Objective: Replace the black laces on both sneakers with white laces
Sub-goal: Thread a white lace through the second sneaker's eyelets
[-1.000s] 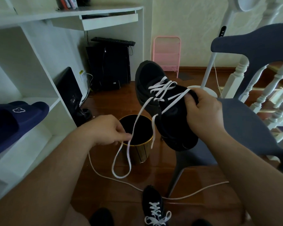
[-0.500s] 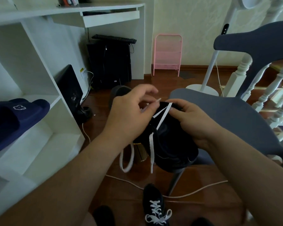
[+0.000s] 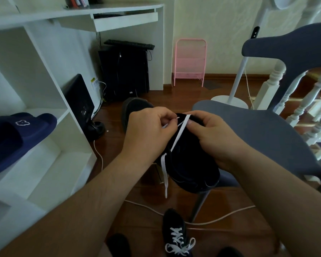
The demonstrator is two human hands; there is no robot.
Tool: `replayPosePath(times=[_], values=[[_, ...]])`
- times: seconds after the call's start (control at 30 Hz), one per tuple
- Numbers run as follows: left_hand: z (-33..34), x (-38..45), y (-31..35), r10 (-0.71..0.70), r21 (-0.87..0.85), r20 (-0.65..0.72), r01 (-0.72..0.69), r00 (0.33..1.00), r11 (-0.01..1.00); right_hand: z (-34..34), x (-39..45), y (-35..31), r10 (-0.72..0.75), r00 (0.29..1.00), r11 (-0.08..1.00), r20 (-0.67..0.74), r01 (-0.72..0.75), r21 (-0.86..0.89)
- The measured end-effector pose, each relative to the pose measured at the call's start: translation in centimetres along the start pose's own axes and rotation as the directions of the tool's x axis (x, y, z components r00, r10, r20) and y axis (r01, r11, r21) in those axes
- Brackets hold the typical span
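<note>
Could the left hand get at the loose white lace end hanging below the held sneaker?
Probably yes. The hanging lace end dangles free just below the left hand, nothing between them. But its fingers now pinch the lace tip at the sneaker, so they must let go first.

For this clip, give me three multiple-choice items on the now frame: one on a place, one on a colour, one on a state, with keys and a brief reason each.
1. Where is the second sneaker, the one already laced?
A. on the white shelf
B. on the floor below the hands
C. on the grey chair seat

2. What colour is the folding rack against the far wall?
A. pink
B. green
C. black

3. What is the left hand doing?
A. lying flat on the floor
B. pinching the white lace near its tip
C. holding the blue slipper

Key: 1 B, it lies on the wooden floor at the bottom of the view. 2 A, its frame is pink. 3 B, the fingers close on the lace above the held sneaker, which the right hand steadies.
</note>
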State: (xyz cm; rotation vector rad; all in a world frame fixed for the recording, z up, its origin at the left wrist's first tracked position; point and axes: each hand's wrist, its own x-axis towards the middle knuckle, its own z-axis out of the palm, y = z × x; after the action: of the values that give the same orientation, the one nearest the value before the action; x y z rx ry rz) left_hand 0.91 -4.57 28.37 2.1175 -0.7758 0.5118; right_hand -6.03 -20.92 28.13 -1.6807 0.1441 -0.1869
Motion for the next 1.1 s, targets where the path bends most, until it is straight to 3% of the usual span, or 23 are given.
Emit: replayPosePath(times=[0.2, 0.4, 0.6, 0.73, 0.87, 1.0, 1.1], values=[[0.5, -0.2, 0.2, 0.064, 0.059, 0.031, -0.066, 0.997, 0.996, 0.4, -0.2, 0.6, -0.218, 0.973, 0.849, -0.083, 0.147, -0.508], [0.8, 0.2, 0.0, -0.013, 0.057, 0.036, 0.011, 0.999, 0.998, 0.4, -0.4, 0.5, -0.306, 0.946, 0.785, -0.103, 0.190, -0.589], [0.3, 0.0, 0.1, 0.015, -0.124, 0.078, -0.006, 0.997, 0.992, -0.1, -0.3, 0.4, -0.243, 0.961, 0.862, -0.134, 0.150, -0.485], [0.1, 0.1, 0.2, -0.012, -0.187, 0.068, 0.024, 0.998, 0.982, -0.3, -0.3, 0.2, -0.141, 0.976, 0.968, -0.164, 0.101, -0.229], [0.2, 0.2, 0.3, -0.045, -0.189, 0.057, 0.055, 0.997, 0.980, -0.3, -0.4, -0.1, -0.008, 0.994, 1.000, -0.106, 0.007, -0.012], [0.1, 0.1, 0.2, -0.067, -0.155, 0.030, 0.071, 0.997, 0.985, -0.1, -0.5, -0.1, -0.009, 0.998, 0.999, -0.068, 0.007, -0.032], [-0.1, 0.2, 0.5, 0.004, -0.125, 0.007, -0.003, 1.000, 0.992, -0.1, -0.5, -0.4, -0.019, 0.998, 0.998, -0.054, 0.016, -0.064]])
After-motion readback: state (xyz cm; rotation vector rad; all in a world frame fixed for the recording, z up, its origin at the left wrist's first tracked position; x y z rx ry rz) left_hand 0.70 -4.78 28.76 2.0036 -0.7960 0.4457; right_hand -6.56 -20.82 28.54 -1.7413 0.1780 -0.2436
